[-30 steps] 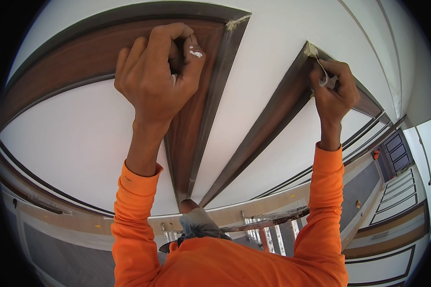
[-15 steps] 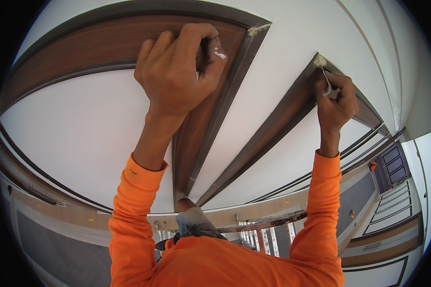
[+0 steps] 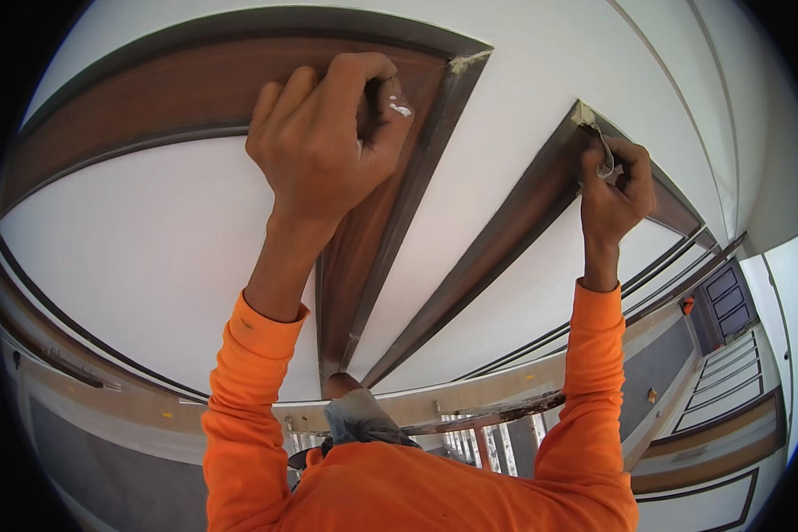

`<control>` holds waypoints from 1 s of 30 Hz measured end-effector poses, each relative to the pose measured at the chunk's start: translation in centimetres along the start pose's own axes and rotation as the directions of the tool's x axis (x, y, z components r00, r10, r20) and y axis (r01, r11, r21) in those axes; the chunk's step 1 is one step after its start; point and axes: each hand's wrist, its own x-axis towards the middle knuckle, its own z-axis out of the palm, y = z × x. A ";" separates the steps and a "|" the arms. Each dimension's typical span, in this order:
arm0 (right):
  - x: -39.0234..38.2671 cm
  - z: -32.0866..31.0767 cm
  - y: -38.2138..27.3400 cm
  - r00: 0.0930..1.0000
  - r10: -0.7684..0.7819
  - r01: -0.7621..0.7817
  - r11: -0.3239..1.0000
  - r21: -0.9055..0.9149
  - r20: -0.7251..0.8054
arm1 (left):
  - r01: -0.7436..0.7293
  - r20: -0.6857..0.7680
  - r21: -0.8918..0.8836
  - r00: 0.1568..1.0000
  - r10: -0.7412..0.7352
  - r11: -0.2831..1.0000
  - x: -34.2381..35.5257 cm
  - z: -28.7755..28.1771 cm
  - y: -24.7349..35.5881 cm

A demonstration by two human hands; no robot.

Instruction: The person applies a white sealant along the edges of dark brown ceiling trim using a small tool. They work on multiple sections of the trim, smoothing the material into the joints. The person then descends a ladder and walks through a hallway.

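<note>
My left hand (image 3: 319,146) is closed in a pinch in front of a brown wood panel with a dark frame (image 3: 372,222). White smears mark its thumb, and whatever its fingers may hold is hidden. To the right, my right hand (image 3: 616,191) is closed on a thin, curled grey-white strip (image 3: 606,158). The strip reaches up beside a patch of cream filler (image 3: 584,114) at the top corner of a narrower dark-framed brown panel (image 3: 496,248). Another cream filler patch (image 3: 468,63) covers the corner joint of the larger frame.
White wall surface (image 3: 151,239) lies between the brown panels. Below, a paint-spattered rail (image 3: 496,410) runs beside my body, with white-splashed slats (image 3: 505,448) under it. Grey floor (image 3: 120,483) shows far beneath, and a panelled door (image 3: 730,301) stands at the right.
The right hand has shifted slightly, and its strip now looks more edge-on beside the corner. The left hand keeps its pinch, a little lower. The whole view has shifted slightly.
</note>
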 end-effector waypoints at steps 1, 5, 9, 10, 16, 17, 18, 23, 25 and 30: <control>0.1 0.2 -0.2 1.000 -0.014 0.014 1.000 0.000 0.015 | 0.003 0.014 -0.001 1.000 -0.003 1.000 0.0 -0.2 0.1; -0.3 0.6 -1.7 0.999 0.025 -0.025 0.999 0.027 0.022 | 0.023 0.034 0.011 0.999 -0.024 1.000 0.3 -0.6 0.2; -0.6 1.7 -2.7 0.998 0.032 -0.030 0.999 0.037 -0.055 | 0.020 0.030 0.009 0.999 -0.021 1.000 0.2 -0.4 0.2; -0.5 1.9 -2.8 0.998 0.001 0.000 1.000 0.013 -0.065 | 0.021 0.024 0.005 0.999 -0.021 1.000 0.3 -0.3 0.2; -0.7 1.9 -2.8 0.995 0.091 -0.092 0.995 -0.034 -0.029 | 0.023 -0.006 0.018 1.000 -0.023 1.000 0.3 -0.2 0.1; -0.8 2.2 -3.1 0.992 0.119 -0.119 0.993 -0.001 -0.045 | 0.019 -0.012 0.017 1.000 -0.019 1.000 0.4 -0.2 0.1; -1.0 2.5 -3.3 0.987 0.148 -0.146 0.989 0.033 -0.059 | 0.015 -0.019 0.016 1.000 -0.015 1.000 0.5 -0.1 0.0; -1.0 3.3 -3.2 0.986 0.081 -0.068 0.994 0.090 -0.149 | 0.011 -0.037 -0.005 0.999 -0.012 1.000 0.4 0.3 0.2; -0.1 3.2 -3.7 0.968 0.129 -0.077 0.970 0.232 -0.217 | 0.013 -0.024 0.010 1.000 -0.012 1.000 0.5 -0.2 0.0; 1.0 0.5 -3.5 0.955 0.292 -0.272 0.932 0.240 -0.051 | 0.020 0.042 0.010 0.999 -0.021 1.000 0.0 -0.6 0.2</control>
